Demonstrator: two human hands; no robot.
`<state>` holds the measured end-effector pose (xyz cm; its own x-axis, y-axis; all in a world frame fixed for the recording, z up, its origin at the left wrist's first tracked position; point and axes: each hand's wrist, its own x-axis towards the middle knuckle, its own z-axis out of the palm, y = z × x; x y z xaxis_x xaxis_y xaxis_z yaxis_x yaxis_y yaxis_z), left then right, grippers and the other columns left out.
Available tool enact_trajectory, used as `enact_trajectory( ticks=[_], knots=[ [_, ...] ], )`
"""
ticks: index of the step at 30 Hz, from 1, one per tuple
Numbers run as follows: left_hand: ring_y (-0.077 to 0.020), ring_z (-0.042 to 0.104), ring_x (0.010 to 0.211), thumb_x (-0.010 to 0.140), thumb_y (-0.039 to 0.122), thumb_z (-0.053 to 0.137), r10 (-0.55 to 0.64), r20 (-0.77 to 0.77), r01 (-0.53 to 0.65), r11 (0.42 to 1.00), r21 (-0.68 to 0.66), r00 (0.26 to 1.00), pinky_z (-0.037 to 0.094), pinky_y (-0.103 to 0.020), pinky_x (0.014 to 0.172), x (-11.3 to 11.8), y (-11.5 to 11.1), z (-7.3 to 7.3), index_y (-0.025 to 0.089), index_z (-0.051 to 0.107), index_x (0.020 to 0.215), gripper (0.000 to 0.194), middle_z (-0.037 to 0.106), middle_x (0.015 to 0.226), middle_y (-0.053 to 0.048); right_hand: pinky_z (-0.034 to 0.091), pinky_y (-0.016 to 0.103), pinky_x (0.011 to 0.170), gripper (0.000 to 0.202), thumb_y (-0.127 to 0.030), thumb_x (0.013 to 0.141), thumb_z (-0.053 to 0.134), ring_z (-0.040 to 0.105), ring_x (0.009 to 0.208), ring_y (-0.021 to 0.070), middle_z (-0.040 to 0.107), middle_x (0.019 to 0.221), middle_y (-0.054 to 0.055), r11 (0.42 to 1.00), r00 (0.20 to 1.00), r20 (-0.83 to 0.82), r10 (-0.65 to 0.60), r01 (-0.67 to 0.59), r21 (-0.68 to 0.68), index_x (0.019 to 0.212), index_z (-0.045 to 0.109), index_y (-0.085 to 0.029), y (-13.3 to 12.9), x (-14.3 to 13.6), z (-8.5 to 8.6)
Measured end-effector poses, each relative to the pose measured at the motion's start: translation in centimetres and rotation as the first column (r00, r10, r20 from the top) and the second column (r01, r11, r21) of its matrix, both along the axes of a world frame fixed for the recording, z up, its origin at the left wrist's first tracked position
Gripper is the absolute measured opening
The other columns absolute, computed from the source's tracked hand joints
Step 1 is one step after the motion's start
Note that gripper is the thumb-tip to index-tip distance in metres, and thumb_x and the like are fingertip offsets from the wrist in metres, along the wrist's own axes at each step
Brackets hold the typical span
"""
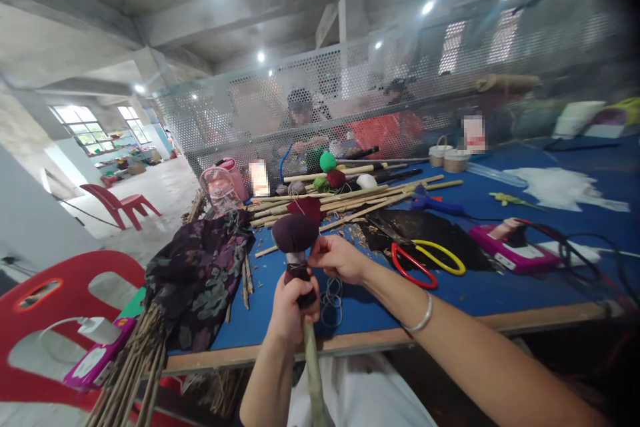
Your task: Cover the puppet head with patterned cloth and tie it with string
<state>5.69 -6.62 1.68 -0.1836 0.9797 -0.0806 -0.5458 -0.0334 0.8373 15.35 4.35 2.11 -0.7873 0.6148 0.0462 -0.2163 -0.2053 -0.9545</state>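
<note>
A dark purple cloth-covered ball (295, 233) tops a pale wooden stick (313, 363), with string wound around the neck below it. My left hand (295, 303) is wrapped round the stick just under the ball, where dark cloth is gathered. Beside the neck, on its right, my right hand (340, 259) is closed in a pinch; what its fingertips hold is too small to make out. Loose thin string (331, 302) hangs or lies below my right hand, over the blue table's near part.
Scissors (414, 267) with red and yellow handles lie right on the blue table (370, 313), near a purple power strip (515, 250). Bamboo sticks (350, 200) and coloured balls (336, 179) lie behind. Patterned cloth (200, 273) is left. A person (300, 110) shows behind the mesh.
</note>
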Motion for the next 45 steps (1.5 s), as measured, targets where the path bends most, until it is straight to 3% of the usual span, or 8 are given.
enact_trajectory(
  ticks=[6, 12, 24, 31, 36, 40, 42, 45],
  knots=[
    [-0.0007, 0.02, 0.029, 0.05, 0.019, 0.051, -0.257, 0.173, 0.271, 0.961, -0.059, 0.951, 0.013, -0.011, 0.026, -0.7, 1.1, 0.0, 0.018, 0.043, 0.069, 0.021, 0.045, 0.045, 0.006, 0.011, 0.018, 0.031, 0.035, -0.035, 0.054, 0.079, 0.027, 0.028, -0.0003, 0.063, 0.052, -0.001, 1.0, 1.0, 0.02, 0.012, -0.012, -0.004, 0.066, 0.057, -0.012, 0.6, 0.4, -0.4],
    [-0.0003, 0.018, 0.029, 0.052, 0.018, 0.052, -0.226, 0.239, 0.243, 0.969, -0.047, 0.944, 0.011, -0.011, 0.027, -1.4, 1.0, -0.7, 0.019, 0.042, 0.072, 0.023, 0.044, 0.047, 0.007, 0.012, 0.018, 0.032, 0.032, -0.034, 0.055, 0.079, 0.026, 0.03, -0.0002, 0.052, 0.042, -0.007, 0.994, 0.999, 0.047, -0.017, 0.012, 0.105, 0.063, 0.057, -0.011, 0.7, 0.6, 0.1],
    [-0.0002, 0.02, 0.03, 0.053, 0.018, 0.054, -0.241, 0.25, 0.257, 0.966, -0.032, 0.938, 0.008, -0.012, 0.029, -1.5, 1.0, -0.9, 0.018, 0.043, 0.074, 0.023, 0.043, 0.049, 0.007, 0.012, 0.018, 0.033, 0.031, -0.034, 0.054, 0.079, 0.026, 0.032, 0.0005, 0.048, 0.04, -0.008, 0.989, 0.997, 0.025, -0.079, 0.076, 0.126, 0.064, 0.06, -0.011, 0.7, 0.5, -0.3],
    [0.0004, 0.014, 0.03, 0.055, 0.018, 0.054, -0.321, 0.315, 0.329, 0.944, 0.026, 0.893, 0.009, -0.01, 0.027, -1.8, 0.8, -1.0, 0.018, 0.044, 0.071, 0.019, 0.039, 0.046, 0.008, 0.01, 0.017, 0.031, 0.035, -0.033, 0.054, 0.08, 0.026, 0.03, -0.0008, 0.06, 0.052, -0.003, 0.999, 0.998, 0.063, 0.025, -0.023, -0.04, 0.064, 0.054, -0.012, 0.1, -0.2, -0.6],
    [0.0013, 0.006, 0.03, 0.055, 0.019, 0.053, -0.548, 0.4, 0.546, 0.828, 0.13, 0.735, 0.005, -0.01, 0.026, -1.1, 0.7, -1.1, 0.018, 0.043, 0.068, 0.017, 0.037, 0.045, 0.008, 0.011, 0.015, 0.033, 0.039, -0.03, 0.048, 0.082, 0.022, 0.032, -0.0013, 0.044, 0.043, -0.011, 0.981, 0.987, 0.063, 0.147, -0.138, -0.135, 0.072, 0.057, -0.012, 0.9, 0.6, -1.4],
    [0.0024, 0.003, 0.027, 0.055, 0.025, 0.054, -0.712, 0.45, 0.737, 0.657, 0.159, 0.538, 0.001, -0.01, 0.025, 0.4, 0.7, -1.6, 0.018, 0.041, 0.066, 0.018, 0.032, 0.042, 0.009, 0.04, 0.018, 0.05, 0.054, -0.028, 0.041, 0.085, 0.054, 0.054, 0.0075, 0.062, 0.067, 0.0, 0.875, 0.893, -0.052, 0.448, -0.449, -0.182, 0.088, 0.064, -0.012, 1.7, 2.0, -2.2],
    [0.0013, 0.011, 0.026, 0.054, 0.031, 0.057, -0.707, 0.406, 0.739, 0.665, 0.103, 0.579, 0.007, -0.011, 0.024, 0.7, 0.6, -1.6, 0.018, 0.044, 0.068, 0.023, 0.035, 0.043, 0.009, 0.044, 0.021, 0.057, 0.053, -0.026, 0.04, 0.086, 0.058, 0.063, 0.011, 0.066, 0.075, 0.002, 0.881, 0.892, -0.097, 0.441, -0.451, -0.144, 0.088, 0.066, -0.012, 1.8, 2.4, -2.2],
    [-0.0082, 0.046, 0.041, 0.058, 0.036, 0.063, -0.452, 0.074, 0.457, 0.888, -0.06, 0.889, 0.038, -0.019, 0.037, 0.1, 0.2, -0.6, 0.016, 0.053, 0.081, 0.032, 0.055, 0.061, 0.0, 0.041, 0.02, 0.05, 0.051, -0.025, 0.04, 0.086, 0.055, 0.057, 0.0095, 0.065, 0.071, 0.002, 0.961, 0.965, -0.081, 0.251, -0.258, -0.099, 0.086, 0.066, -0.012, 1.8, 2.5, -1.8]
  ],
)
